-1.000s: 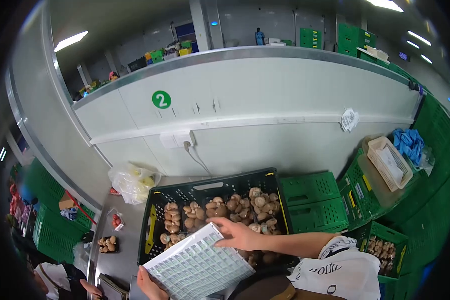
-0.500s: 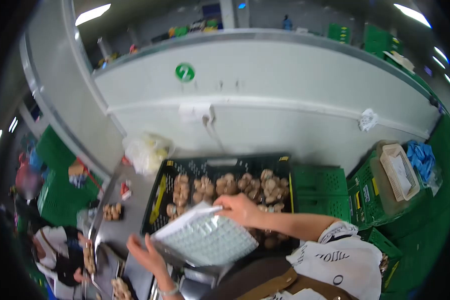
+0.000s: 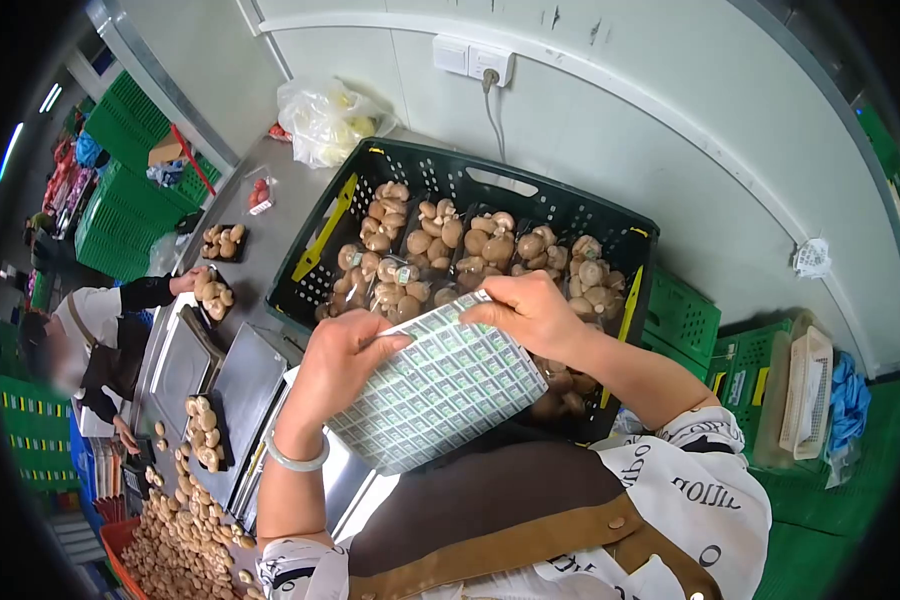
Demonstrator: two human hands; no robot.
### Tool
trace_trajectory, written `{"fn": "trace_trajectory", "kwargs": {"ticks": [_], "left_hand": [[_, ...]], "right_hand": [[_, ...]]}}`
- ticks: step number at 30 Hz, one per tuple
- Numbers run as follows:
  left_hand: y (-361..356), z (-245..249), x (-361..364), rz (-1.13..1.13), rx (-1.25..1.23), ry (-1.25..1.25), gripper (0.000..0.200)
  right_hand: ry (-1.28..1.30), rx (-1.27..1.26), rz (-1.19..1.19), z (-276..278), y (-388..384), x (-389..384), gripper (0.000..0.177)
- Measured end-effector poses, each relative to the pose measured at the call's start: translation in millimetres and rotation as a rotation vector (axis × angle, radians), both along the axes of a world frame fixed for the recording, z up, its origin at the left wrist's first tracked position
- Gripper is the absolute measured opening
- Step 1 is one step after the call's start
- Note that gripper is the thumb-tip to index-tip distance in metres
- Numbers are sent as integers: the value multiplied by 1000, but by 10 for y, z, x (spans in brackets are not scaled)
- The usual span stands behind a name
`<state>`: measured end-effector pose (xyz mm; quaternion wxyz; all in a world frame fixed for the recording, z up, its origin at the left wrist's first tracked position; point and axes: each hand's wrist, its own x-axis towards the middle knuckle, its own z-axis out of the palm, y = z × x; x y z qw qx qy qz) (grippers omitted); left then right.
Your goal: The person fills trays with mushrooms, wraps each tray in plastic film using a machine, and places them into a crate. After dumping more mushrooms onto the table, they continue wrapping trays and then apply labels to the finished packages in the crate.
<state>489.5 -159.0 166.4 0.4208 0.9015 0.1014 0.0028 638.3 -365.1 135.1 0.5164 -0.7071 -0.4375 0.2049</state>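
Note:
A sheet of small printed labels [image 3: 440, 390], white with green marks in rows, is held tilted in front of my apron. My left hand [image 3: 345, 360] pinches its upper left corner, thumb on top. At the upper right corner, my right hand [image 3: 530, 310] grips the edge between thumb and fingers. Just beyond the sheet is a dark green crate [image 3: 440, 172] with packs of brown mushrooms [image 3: 485, 245] in it. Clear film and small labels show on some packs. The sheet and my right forearm hide the crate's near part.
A co-worker's hand [image 3: 185, 282] holds a tray of mushrooms [image 3: 213, 295] at left. Loose mushrooms [image 3: 185, 525] lie heaped below, near a metal scale [image 3: 250, 400]. A plastic bag [image 3: 325, 120] sits behind the crate. Green crates [image 3: 680, 320] and a white basket [image 3: 807, 390] stand at right.
My left hand, open and apart from the sheet before, now grips its left corner. The sheet has turned to face me more. My view has tilted down and turned left.

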Motion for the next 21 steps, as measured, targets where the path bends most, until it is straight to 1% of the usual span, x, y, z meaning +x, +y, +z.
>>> {"fn": "trace_trajectory", "kwargs": {"ticks": [2,3,4,5,6,8,9,12,13,16,17,20,21], "left_hand": [[12,-43,33,-4,-21,-79,18],[8,-48,55,11,-57,-97,17],[-6,-47,64,25,-91,-115,16],[-28,-19,64,105,-162,-93,15],[-21,-40,55,137,-158,-67,14],[4,-95,13,204,-152,-16,14],[3,-111,-1,195,-134,-33,15],[79,-92,-11,118,-67,-4,17],[106,-87,-4,82,-21,-26,17],[161,-27,50,-25,84,-55,18],[156,35,80,-60,93,-41,18],[152,53,150,-162,130,-35,17],[160,52,170,-190,147,-41,17]], "right_hand": [[76,24,8,36,10,2,25],[59,-78,-35,63,15,14,21],[12,-84,-41,33,16,20,20],[-35,-90,-47,-15,15,24,20],[-83,-94,-54,-61,15,32,20],[-109,-51,-23,-141,17,45,26],[-122,-32,-5,-169,21,47,30],[-132,-22,58,-197,52,140,33],[-165,-149,136,-150,37,237,33],[-316,-103,161,78,152,401,32],[-467,-91,222,193,223,441,38],[-336,-342,539,297,386,478,36],[-301,-380,615,318,458,488,32]]}}
